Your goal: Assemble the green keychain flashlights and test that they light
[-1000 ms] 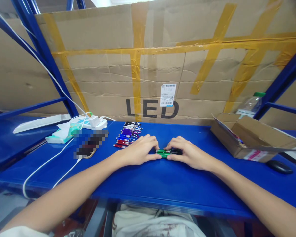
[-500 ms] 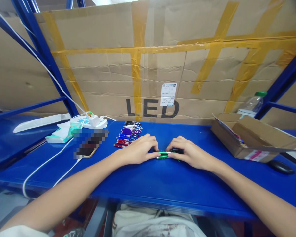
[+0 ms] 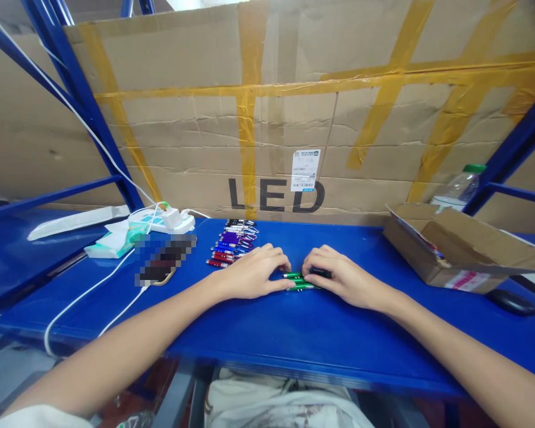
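Observation:
Several green penlights point(image 3: 298, 282) lie side by side on the blue table between my hands. My left hand point(image 3: 262, 270) rests at their left ends, thumb against them and fingertips curled just above, with a gap between thumb and fingers. Bent over their right ends, my right hand point(image 3: 339, 272) has its thumb and fingers closed round a dark penlight-like piece point(image 3: 320, 272), partly hidden by the fingers. Beyond my left hand, a stacked row of red, blue, purple and black penlights point(image 3: 232, 242) with metal clips lies on the table.
An open cardboard box point(image 3: 455, 255) stands at the right beside a black computer mouse point(image 3: 512, 302) and a bottle point(image 3: 461, 187). Left are a phone point(image 3: 167, 261), tissues point(image 3: 113, 241), a power strip point(image 3: 158, 220) and white cables. A large taped carton point(image 3: 196, 131) walls the back.
The green penlights have shifted and more of them show between my hands. My left thumb and fingers have spread apart from their pinch; my right hand has barely moved.

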{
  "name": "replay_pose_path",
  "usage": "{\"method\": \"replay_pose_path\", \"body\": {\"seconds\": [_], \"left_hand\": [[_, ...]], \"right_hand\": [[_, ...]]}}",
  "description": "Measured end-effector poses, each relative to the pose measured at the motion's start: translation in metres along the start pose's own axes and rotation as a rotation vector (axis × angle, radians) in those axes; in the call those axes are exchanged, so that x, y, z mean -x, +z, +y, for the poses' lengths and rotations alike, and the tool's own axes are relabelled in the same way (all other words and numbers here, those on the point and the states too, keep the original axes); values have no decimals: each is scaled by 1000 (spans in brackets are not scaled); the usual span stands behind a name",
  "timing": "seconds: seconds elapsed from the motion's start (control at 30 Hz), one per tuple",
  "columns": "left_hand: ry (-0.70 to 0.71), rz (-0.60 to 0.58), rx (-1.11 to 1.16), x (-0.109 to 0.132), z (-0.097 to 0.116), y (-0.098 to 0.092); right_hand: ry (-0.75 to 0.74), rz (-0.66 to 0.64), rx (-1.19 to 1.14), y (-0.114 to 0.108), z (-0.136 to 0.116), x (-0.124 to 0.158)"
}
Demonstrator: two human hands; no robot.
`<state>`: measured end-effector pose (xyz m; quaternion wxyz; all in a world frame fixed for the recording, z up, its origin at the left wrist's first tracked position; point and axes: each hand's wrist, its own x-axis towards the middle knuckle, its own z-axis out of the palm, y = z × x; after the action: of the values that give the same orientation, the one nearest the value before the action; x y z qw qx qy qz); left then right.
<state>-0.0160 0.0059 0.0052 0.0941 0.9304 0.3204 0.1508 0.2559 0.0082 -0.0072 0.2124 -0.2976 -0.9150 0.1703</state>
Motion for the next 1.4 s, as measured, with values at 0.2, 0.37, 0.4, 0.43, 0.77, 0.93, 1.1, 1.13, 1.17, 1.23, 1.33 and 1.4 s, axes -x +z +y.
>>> {"method": "replay_pose_path", "body": {"seconds": [0.2, 0.37, 0.4, 0.43, 0.77, 0.93, 1.1, 1.13, 1.17, 1.23, 1.33, 1.4], "left_hand": [[18, 9, -27, 1, 3, 3], [28, 2, -41, 1, 2, 4], [29, 0, -43, 1, 2, 4], [29, -2, -44, 1, 2, 4], [36, -43, -78, 1, 4, 0], [19, -25, -84, 1, 1, 2], [30, -13, -70, 1, -1, 4], [32, -8, -67, 1, -2, 4], [32, -4, -66, 1, -2, 4], [30, -3, -68, 1, -2, 4], [26, -8, -70, 1, -2, 4], [23, -6, -66, 1, -3, 4]], "right_hand": [[31, -44, -1, -1, -5, 0], [52, -66, 2, -2, -7, 1], [59, -67, 2, -2, -6, 1], [64, -67, 4, -2, -6, 1], [58, -81, 47, -3, -6, 0], [39, -37, 57, -3, -7, 1], [25, -49, 44, -2, -6, 2], [23, -55, 44, -1, -6, 2], [20, -59, 45, -1, -5, 2], [14, -63, 47, -1, -6, 1], [16, -67, 56, 0, -7, 1], [23, -58, 61, -1, -8, 1]]}}
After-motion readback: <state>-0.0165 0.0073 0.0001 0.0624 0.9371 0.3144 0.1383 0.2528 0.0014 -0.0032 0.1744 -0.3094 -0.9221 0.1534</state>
